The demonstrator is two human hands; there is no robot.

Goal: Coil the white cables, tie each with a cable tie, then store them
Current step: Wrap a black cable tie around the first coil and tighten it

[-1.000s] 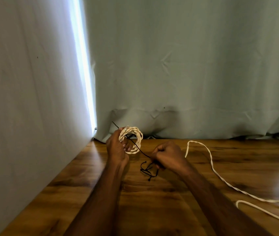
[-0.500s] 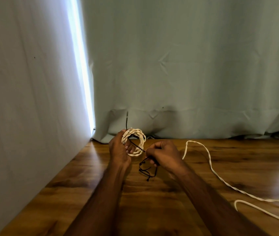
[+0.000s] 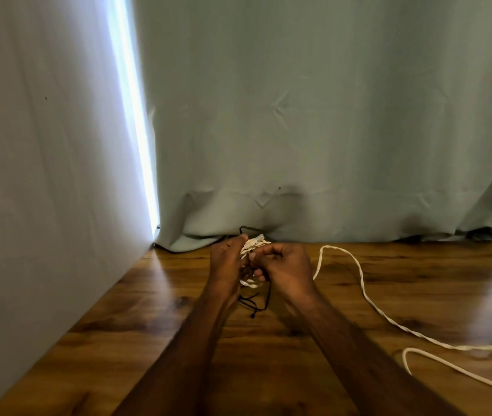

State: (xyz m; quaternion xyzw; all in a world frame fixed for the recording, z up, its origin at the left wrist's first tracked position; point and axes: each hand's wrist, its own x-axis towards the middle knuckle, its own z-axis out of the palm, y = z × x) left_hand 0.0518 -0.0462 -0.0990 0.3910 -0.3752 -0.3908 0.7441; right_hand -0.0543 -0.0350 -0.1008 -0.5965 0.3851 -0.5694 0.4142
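Observation:
A small coil of white twisted cable (image 3: 250, 283) with a pale plug end (image 3: 253, 241) sits between both hands, mostly hidden by them. My left hand (image 3: 227, 262) grips the coil from the left. My right hand (image 3: 283, 267) is pressed against it from the right, fingers curled, pinching a thin black cable tie (image 3: 244, 228) whose tip pokes up behind the coil. A few more black cable ties (image 3: 252, 304) lie on the wooden table (image 3: 268, 370) just below the hands. A long uncoiled white cable (image 3: 367, 301) snakes across the table to the right.
A pale green curtain (image 3: 298, 130) hangs along the table's back edge and another (image 3: 43, 175) down the left side, with a bright gap (image 3: 136, 130) between them. The loose cable loops (image 3: 448, 346) toward the right edge.
My right hand has moved up and left against the coil, drawing the black tie in. The coil has turned edge-on and is now mostly covered by both hands.

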